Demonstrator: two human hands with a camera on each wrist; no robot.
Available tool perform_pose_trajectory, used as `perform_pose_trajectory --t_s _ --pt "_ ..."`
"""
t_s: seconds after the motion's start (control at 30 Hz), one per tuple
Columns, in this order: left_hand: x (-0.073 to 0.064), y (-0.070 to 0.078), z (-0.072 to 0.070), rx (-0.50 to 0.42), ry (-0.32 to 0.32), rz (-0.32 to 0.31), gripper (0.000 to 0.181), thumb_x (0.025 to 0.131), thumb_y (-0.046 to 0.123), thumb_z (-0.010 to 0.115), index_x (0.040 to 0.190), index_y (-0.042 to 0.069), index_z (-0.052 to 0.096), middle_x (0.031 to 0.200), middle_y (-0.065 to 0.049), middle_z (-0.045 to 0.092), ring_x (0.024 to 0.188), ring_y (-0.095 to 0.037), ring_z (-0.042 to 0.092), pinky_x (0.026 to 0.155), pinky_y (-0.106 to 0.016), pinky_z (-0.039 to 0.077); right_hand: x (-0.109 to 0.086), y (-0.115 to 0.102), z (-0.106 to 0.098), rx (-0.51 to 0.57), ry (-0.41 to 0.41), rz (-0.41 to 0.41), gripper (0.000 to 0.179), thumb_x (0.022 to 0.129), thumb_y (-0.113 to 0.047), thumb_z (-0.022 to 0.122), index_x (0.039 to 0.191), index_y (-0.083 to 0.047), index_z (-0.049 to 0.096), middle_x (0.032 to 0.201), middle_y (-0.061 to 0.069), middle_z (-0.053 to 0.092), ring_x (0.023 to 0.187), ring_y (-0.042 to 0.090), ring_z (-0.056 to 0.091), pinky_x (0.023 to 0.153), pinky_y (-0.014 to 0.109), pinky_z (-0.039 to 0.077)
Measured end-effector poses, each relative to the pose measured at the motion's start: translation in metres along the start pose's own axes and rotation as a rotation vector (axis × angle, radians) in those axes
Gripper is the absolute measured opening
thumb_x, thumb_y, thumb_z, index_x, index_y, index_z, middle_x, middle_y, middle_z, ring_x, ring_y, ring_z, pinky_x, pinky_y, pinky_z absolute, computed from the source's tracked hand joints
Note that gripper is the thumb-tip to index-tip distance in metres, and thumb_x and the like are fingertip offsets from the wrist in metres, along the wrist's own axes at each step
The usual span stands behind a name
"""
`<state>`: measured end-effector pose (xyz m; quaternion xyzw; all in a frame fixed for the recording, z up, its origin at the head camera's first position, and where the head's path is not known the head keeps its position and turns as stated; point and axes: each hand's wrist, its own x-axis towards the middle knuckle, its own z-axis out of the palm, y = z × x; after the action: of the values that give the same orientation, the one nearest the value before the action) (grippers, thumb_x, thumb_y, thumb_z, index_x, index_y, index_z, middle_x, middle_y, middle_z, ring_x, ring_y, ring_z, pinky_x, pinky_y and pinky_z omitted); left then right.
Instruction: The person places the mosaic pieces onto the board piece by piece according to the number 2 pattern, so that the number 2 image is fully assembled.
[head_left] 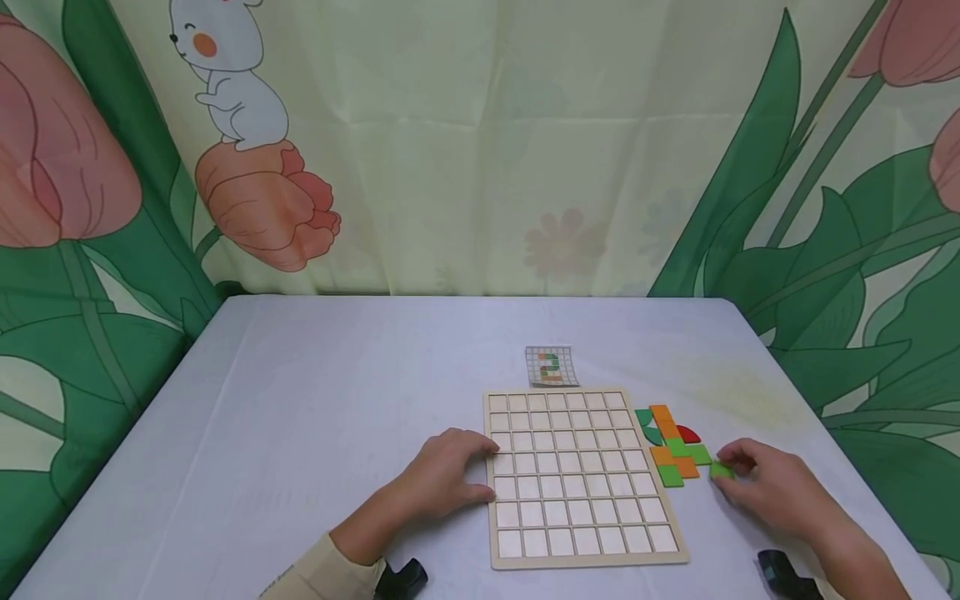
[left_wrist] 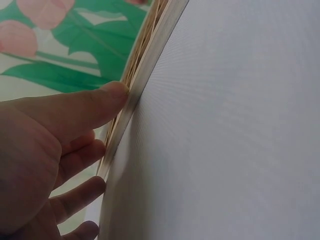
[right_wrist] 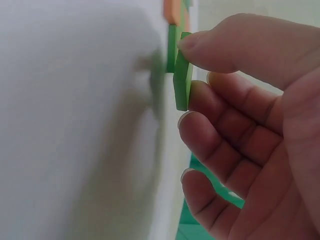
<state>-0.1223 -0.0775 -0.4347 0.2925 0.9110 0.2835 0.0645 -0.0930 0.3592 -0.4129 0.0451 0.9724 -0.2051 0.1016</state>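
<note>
A wooden grid board (head_left: 585, 561) with rows of square cells lies on the white table. My left hand (head_left: 450, 475) touches its left edge with thumb and fingertips; in the left wrist view the thumb of this hand (left_wrist: 55, 130) presses the board's side (left_wrist: 145, 75). To the right of the board, my right hand (head_left: 776, 487) pinches a green square tile (head_left: 722, 471). In the right wrist view that tile (right_wrist: 183, 80) is tilted between thumb and fingers, above the table. Orange, green and red tiles (head_left: 684, 454) lie in a cluster between the board and my right hand.
A small card (head_left: 552, 367) printed with a coloured figure on a grid lies just behind the board. The white table (head_left: 337, 375) reaches back to a curtain (head_left: 450, 167) printed with tulips and a white animal.
</note>
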Motion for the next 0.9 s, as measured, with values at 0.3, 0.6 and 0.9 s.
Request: perform_pose_trajectory --t_s 0.3,0.6,0.9 --pt "0.001 0.000 0.001 0.000 0.008 0.015 0.049 0.079 0.024 0.085 0.122 0.010 0.066 0.123 0.000 0.066 0.118 -0.023 0.056 0.101 -0.046 0.043 0.000 -0.010 -0.005 0.011 0.046 -0.050 0.041 0.086 -0.022 0.076 0.114 0.004 0.064 0.099 0.009 0.064 0.093 0.030 0.056 0.083 0.055 0.053" --pt "0.000 0.001 0.001 0.001 0.008 0.006 0.049 0.080 0.024 0.085 0.123 0.010 0.067 0.123 0.000 0.066 0.118 -0.023 0.056 0.100 -0.046 0.043 0.003 -0.021 -0.004 0.016 0.058 -0.059 0.041 0.086 -0.024 0.076 0.114 0.003 0.064 0.103 0.014 0.066 0.097 0.035 0.057 0.083 0.056 0.053" --pt "-0.002 -0.001 0.002 -0.010 0.013 0.002 0.048 0.080 0.023 0.085 0.122 0.010 0.067 0.122 0.000 0.066 0.118 -0.024 0.056 0.101 -0.046 0.043 0.008 -0.036 -0.002 0.041 0.074 -0.137 0.036 0.086 -0.020 0.077 0.113 0.002 0.066 0.102 0.010 0.067 0.097 0.033 0.058 0.083 0.053 0.054"
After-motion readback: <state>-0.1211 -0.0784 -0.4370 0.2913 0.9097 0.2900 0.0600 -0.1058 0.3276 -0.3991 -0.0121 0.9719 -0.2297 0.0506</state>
